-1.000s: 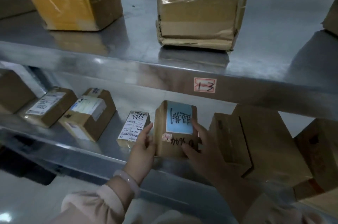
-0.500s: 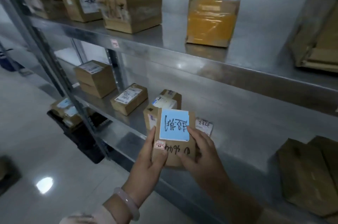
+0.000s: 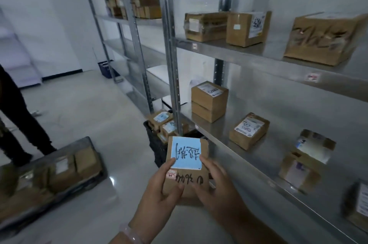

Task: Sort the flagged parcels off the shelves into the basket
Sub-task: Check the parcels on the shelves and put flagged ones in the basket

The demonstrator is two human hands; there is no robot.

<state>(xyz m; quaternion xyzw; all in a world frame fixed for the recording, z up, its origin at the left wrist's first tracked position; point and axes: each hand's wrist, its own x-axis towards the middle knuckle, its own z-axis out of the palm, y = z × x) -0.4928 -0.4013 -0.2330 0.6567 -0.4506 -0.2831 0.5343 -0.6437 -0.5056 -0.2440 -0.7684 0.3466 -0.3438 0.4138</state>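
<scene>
While held, parcel (image 3: 187, 182) (blue-labelled, handwritten)

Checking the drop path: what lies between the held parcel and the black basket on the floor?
Nothing shows between them in the head view: the parcel, gripped by left hand and right hand, overlaps the basket just beyond it.

Parcel storeroom: metal shelving (image 3: 249, 58), labelled cartons (image 3: 209, 101).

The held parcel (image 3: 187, 168) hides most of the black basket (image 3: 154, 144); right-edge box (image 3: 358, 204) is cropped and blurred.
</scene>
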